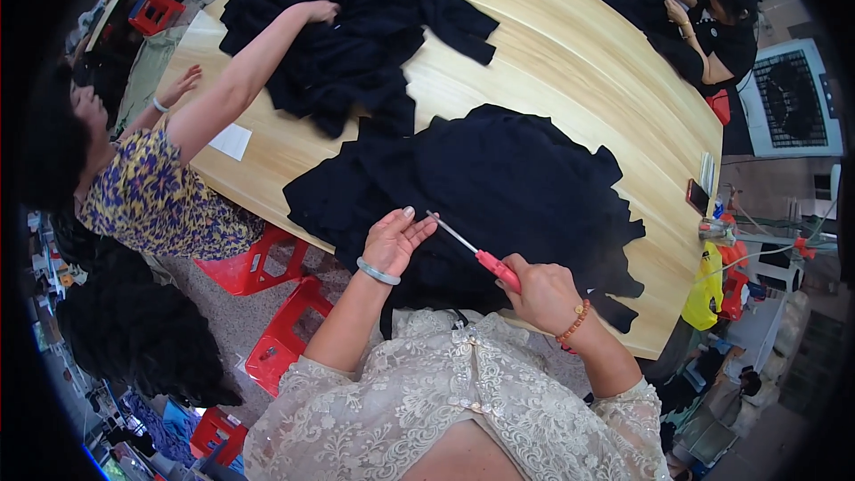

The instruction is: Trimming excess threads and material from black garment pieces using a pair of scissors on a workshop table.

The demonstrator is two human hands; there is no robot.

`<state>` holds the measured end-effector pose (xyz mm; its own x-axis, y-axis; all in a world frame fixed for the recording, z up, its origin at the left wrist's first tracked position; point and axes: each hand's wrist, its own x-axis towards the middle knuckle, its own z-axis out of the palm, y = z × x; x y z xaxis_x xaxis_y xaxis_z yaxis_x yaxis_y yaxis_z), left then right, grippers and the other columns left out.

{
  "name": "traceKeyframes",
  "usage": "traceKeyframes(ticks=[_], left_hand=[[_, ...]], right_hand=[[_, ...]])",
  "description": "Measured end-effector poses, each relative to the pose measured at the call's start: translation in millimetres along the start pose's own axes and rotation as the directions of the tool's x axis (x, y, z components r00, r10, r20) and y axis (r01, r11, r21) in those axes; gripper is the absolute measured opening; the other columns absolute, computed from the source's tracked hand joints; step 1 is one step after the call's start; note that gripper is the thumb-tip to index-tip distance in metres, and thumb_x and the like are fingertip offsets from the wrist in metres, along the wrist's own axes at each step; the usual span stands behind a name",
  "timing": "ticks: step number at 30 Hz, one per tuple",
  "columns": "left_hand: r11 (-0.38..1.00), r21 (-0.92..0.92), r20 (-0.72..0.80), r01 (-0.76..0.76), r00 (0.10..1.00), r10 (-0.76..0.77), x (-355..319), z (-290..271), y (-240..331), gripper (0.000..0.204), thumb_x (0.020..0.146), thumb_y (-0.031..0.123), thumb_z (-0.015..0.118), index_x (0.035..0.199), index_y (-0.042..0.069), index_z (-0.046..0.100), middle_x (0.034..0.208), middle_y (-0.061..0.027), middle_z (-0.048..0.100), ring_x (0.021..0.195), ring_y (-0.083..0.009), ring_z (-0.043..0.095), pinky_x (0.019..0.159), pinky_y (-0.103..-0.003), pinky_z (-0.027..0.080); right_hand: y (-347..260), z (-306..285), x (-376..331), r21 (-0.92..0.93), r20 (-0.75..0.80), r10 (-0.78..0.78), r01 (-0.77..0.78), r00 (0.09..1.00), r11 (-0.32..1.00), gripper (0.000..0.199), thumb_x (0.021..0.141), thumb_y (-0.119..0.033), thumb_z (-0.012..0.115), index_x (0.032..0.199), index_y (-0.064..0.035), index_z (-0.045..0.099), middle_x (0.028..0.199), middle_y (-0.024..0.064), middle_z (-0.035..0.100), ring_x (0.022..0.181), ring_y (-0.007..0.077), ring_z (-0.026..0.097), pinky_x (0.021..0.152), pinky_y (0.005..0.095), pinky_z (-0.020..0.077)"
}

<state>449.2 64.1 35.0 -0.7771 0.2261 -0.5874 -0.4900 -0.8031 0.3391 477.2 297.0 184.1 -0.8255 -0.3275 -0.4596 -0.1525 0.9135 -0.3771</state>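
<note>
My right hand is closed round the handle of a red-handled tool with a thin metal shaft, shaped like a screwdriver or hook. Its shaft slants up and left, and the tip ends by the fingers of my left hand. That hand is turned palm up, fingers loosely curled with the thumb apart. Whether the tip touches a finger I cannot tell. Beneath both hands a pile of black fabric pieces lies spread on the wooden table.
To the left, a person in a flowered top reaches across to another black garment heap. White paper lies near them. Red stools stand at the table's left edge. A phone rests at the right edge. Another person handles black fabric far right.
</note>
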Motion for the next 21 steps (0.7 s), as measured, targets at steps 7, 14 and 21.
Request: traceKeyframes(ticks=[7,14,21], left_hand=[[1.0,0.022,-0.024,0.0,1.0,0.001,0.5,4.3,2.0,0.01,0.092,0.01,0.057,0.089,0.001,0.059,0.089,-0.0146,0.065,0.099,-0.0338,0.064,0.087,-0.041,0.054],[0.999,0.054,-0.068,0.005,0.998,-0.002,1.5,15.3,4.6,0.01,0.092,0.012,0.056,0.089,0.002,0.059,0.088,-0.0145,0.064,0.096,-0.0336,0.065,0.081,-0.038,0.055],[0.954,0.174,0.079,-0.243,0.969,0.233,42.1,43.9,56.0,0.015,0.094,0.019,0.056,0.099,0.006,0.06,0.093,-0.0044,0.065,0.082,-0.0147,0.061,0.072,-0.026,0.048]], right_hand=[[6.1,-1.6,6.0,0.0,0.028,-0.014,0.014,0.999,1.0,0.021,0.087,-0.025,0.058,0.095,-0.005,0.055,0.063,0.0156,0.062,0.061,0.0338,0.064,0.056,0.0436,0.0496],[10.6,-3.6,4.0,0.079,0.057,-0.019,0.015,0.998,0.997,0.023,0.087,-0.024,0.06,0.101,-0.0065,0.056,0.065,0.0151,0.062,0.063,0.0341,0.064,0.059,0.0434,0.0502],[48.6,0.4,-15.9,0.314,-0.099,0.116,-0.08,0.988,0.946,0.039,0.081,-0.013,0.064,0.119,-0.0122,0.055,0.107,0.0168,0.062,0.093,0.0355,0.062,0.077,0.0418,0.051]])
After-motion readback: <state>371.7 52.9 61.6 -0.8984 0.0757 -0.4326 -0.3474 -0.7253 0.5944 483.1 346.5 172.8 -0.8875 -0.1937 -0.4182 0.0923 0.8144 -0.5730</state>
